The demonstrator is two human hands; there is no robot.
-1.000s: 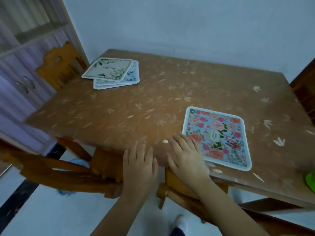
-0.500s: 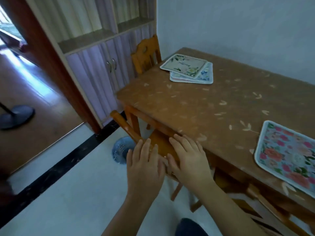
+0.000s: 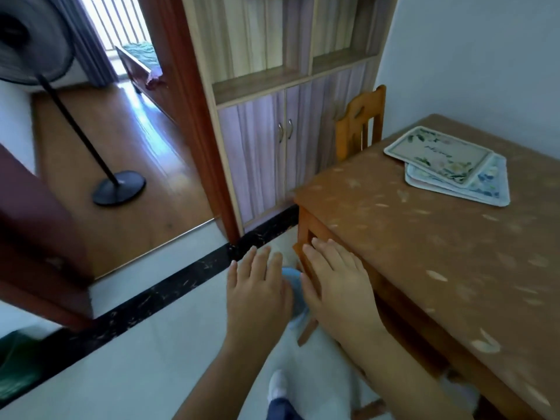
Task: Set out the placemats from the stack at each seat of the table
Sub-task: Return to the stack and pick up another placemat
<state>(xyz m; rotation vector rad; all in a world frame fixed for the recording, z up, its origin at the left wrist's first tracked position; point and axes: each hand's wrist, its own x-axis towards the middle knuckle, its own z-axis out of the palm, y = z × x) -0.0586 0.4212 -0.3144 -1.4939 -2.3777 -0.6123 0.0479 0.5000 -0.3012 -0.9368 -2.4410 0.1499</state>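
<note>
Since the earlier frames the view has swung left: the pink floral placemat has gone out of sight, and the doorway and standing fan (image 3: 45,95) now fill the left side. Both hands have left the table's near edge and are now by its corner, palms down.

Nearest, a foot in a white sock (image 3: 278,386) shows on the pale floor. The left hand (image 3: 257,295) hovers flat over the floor, fingers extended and slightly spread, holding nothing. The right hand (image 3: 339,286) is beside it, fingers straight and close together, over the wooden chair (image 3: 306,259) tucked under the table (image 3: 424,253); whether it touches the chair cannot be told.

Farther off, the stack of placemats (image 3: 448,165) lies on the table's far part, near the wall, the top mat skewed over those beneath. The top mat carries a line of script lettering, too small to read. Beyond the table's end stands a second chair (image 3: 360,122), against a cabinet (image 3: 285,140).
</note>
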